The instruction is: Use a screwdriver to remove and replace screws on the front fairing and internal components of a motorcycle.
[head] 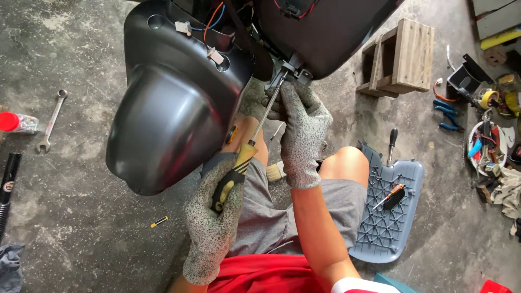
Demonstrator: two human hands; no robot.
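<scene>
My left hand (214, 209), in a grey speckled glove, grips the yellow and black handle of a long screwdriver (259, 126). Its shaft runs up to a metal bracket (293, 69) under a black scooter body panel (173, 103). My gloved right hand (301, 127) rests against the shaft near its tip, fingers at the bracket. Coloured wires (211, 21) show inside the panel above. My bare knees and grey shorts lie below the hands.
A combination wrench (50, 122) and a red-capped can (13, 122) lie left on the concrete floor. A grey plastic panel (388, 228) with two screwdrivers lies right. A wooden stool (401, 57), blue pliers (448, 114) and scattered tools sit far right. A small yellow bit (159, 221) lies nearby.
</scene>
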